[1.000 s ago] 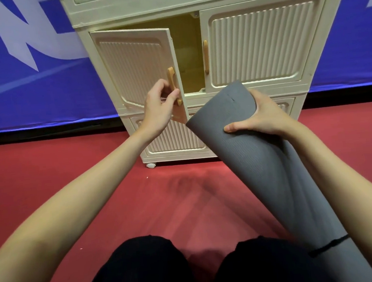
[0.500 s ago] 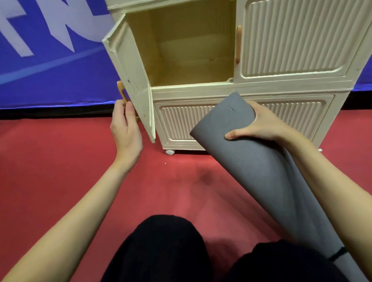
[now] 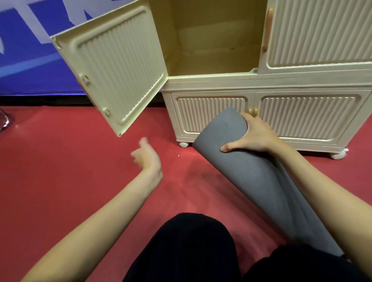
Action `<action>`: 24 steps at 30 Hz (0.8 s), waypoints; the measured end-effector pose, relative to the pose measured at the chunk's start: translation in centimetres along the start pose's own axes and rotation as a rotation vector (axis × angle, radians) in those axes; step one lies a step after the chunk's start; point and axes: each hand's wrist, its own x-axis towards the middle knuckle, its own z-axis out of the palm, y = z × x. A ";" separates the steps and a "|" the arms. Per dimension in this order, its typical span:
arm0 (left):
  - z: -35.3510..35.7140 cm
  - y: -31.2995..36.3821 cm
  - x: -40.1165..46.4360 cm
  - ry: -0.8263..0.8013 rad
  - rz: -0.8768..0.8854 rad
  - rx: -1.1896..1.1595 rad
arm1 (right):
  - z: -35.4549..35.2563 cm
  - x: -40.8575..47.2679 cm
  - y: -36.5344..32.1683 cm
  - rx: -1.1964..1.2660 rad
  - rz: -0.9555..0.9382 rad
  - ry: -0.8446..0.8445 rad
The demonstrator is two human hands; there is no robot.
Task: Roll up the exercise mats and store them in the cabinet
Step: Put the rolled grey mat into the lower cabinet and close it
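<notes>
A rolled grey exercise mat (image 3: 256,180) slants from my lap up toward the cream cabinet (image 3: 275,78). My right hand (image 3: 253,136) grips the roll near its upper end, thumb across the front. The cabinet's upper left door (image 3: 116,66) stands swung wide open, and the compartment (image 3: 214,57) behind it holds nothing. My left hand (image 3: 147,157) hovers over the red floor below the open door, blurred, fingers relaxed and holding nothing.
The upper right door (image 3: 326,21) and both lower doors (image 3: 267,115) are closed. The cabinet stands on small white wheels (image 3: 183,144) on the red floor (image 3: 51,183). A blue banner (image 3: 16,53) runs behind. A metal chair leg (image 3: 1,123) shows at far left. My black-clad knees (image 3: 184,251) fill the bottom.
The upper left door has swung from part open to fully open. My left hand has let go of its handle and dropped away toward the floor. The right hand keeps its hold on the mat.
</notes>
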 end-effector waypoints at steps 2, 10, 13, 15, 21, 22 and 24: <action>0.7 -0.4 -1.8 -0.412 0.037 0.206 | -0.2 0.0 0.0 -0.014 0.001 0.004; 6.8 -2.5 -5.6 -1.227 -0.194 0.199 | -2.4 -1.5 1.5 0.046 -0.007 0.165; 9.3 -3.4 -7.2 -1.231 -0.248 0.012 | -2.0 -3.4 3.3 0.062 -0.030 0.217; 10.3 -4.0 -7.4 -1.194 -0.270 -0.038 | -1.7 -5.0 5.3 0.011 -0.017 0.185; 11.0 -4.7 -7.3 -1.048 -0.382 -0.086 | -0.5 -9.2 10.2 -0.132 0.139 -0.012; 10.9 -4.7 -7.3 -1.015 -0.385 -0.083 | -0.4 -9.1 10.2 -0.135 0.131 -0.009; 10.7 -4.4 -7.0 -0.977 -0.369 -0.074 | -0.2 -8.5 9.6 -0.120 0.122 0.003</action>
